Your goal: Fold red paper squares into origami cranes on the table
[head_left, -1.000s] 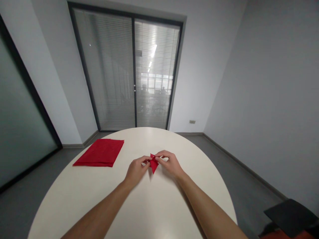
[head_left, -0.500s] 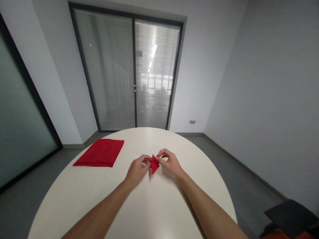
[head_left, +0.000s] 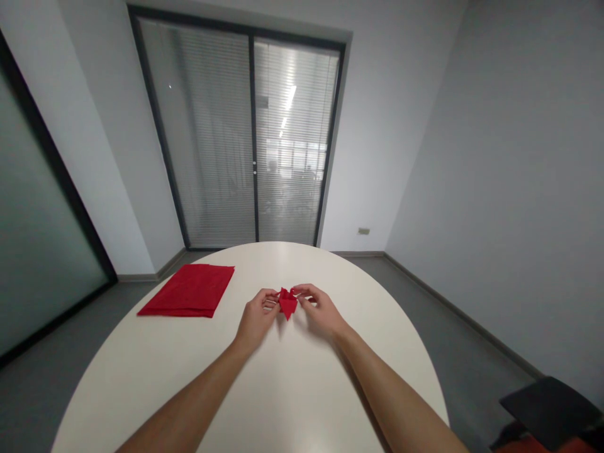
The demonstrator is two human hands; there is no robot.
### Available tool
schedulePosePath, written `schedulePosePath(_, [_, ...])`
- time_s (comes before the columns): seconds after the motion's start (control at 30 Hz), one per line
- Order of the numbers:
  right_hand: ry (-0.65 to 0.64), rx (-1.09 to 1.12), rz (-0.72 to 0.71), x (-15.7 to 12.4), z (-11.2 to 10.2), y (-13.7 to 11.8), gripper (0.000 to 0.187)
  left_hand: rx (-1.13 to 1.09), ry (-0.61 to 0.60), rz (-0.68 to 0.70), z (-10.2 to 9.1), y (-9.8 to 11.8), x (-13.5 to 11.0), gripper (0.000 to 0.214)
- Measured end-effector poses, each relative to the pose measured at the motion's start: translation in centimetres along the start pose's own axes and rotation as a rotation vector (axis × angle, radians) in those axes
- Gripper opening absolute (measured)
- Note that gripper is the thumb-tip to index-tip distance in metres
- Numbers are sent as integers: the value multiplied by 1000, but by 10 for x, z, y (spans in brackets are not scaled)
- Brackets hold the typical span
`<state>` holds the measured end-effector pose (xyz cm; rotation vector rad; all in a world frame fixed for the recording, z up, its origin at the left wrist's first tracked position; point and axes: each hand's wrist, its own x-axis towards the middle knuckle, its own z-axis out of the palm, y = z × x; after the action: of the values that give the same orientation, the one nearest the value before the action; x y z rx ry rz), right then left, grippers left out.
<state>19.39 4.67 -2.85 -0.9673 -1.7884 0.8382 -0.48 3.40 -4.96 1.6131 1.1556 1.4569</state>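
Note:
A small piece of folded red paper (head_left: 287, 304) is held between my two hands over the middle of the table. It has a point toward me and several peaks along its far edge. My left hand (head_left: 257, 316) pinches its left side, fingers curled. On the other side, my right hand (head_left: 321, 308) grips the upper right corner between thumb and forefinger. The fingertips partly cover the paper's edges.
A stack of larger red sheets (head_left: 189, 290) lies at the left of the round white table (head_left: 278, 390). Beyond the table stands a glass partition with blinds (head_left: 207, 145). A dark chair (head_left: 550, 402) is at the lower right.
The red paper has turned, from a tall narrow shape to a wider one with its point toward me. Both hands have shifted slightly to the left and still hold it.

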Motion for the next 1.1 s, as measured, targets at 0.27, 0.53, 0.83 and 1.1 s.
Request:
schedulePosePath(0.27, [-91,61,4,-2,6,13,46,-90,42,-37,2,-3,3,28])
schedulePosePath(0.53, [-38,158,69,3,6,21,32,-80,-3,-23,1,-2,1,22])
schedulePosePath(0.83, [-131,187,72,1,7,20,35,21,-79,-3,1,0,2,28])
schedulePosePath(1.1, [-111,212,81,-1,5,10,28,51,-90,-44,-1,6,1,26])
